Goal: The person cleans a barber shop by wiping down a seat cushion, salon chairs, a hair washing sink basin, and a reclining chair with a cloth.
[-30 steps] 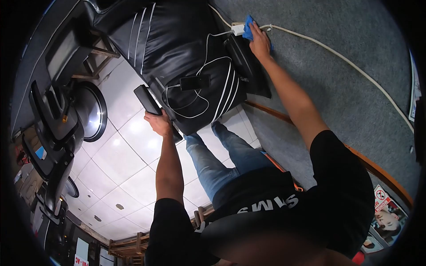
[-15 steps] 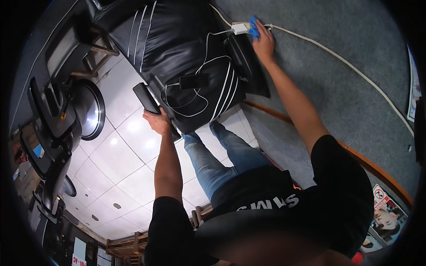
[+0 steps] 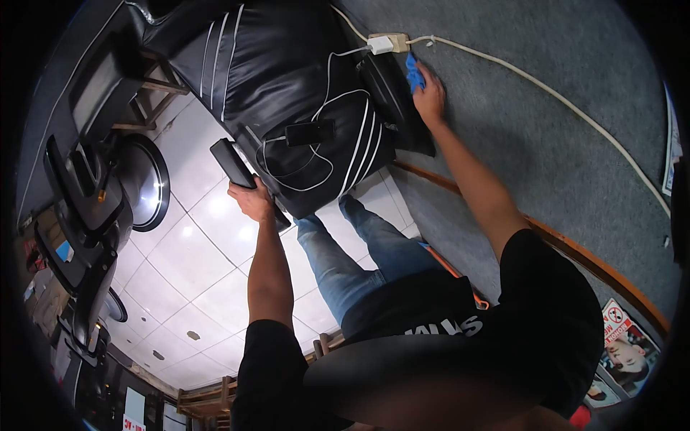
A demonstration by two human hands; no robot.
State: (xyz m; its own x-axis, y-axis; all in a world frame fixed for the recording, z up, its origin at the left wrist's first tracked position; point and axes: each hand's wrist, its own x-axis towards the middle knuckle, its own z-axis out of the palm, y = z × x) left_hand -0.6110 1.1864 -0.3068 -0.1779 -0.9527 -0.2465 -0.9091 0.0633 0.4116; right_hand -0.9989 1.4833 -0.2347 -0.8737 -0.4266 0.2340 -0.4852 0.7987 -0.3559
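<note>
My left hand (image 3: 251, 201) grips the end of a black padded armrest (image 3: 231, 164) on the left side of a black cushioned chair (image 3: 273, 72). With my right hand (image 3: 430, 97) I hold a blue cloth (image 3: 415, 74) against the grey wall, just below a beige power socket (image 3: 399, 42). A white charger (image 3: 379, 45) is plugged into that socket. From the charger a white cable runs down onto the chair's seat, where a black phone (image 3: 309, 133) lies among its loops.
White floor tiles (image 3: 208, 266) lie to the left, with black salon chairs (image 3: 93, 194) beyond. A thick cable (image 3: 546, 90) runs along the grey wall. Posters (image 3: 625, 352) show at lower right, and a wooden rack (image 3: 208, 399) stands at the bottom.
My right hand and the blue cloth have moved down off the socket, so more of it shows. My left hand stays on the armrest, and the view has shifted slightly.
</note>
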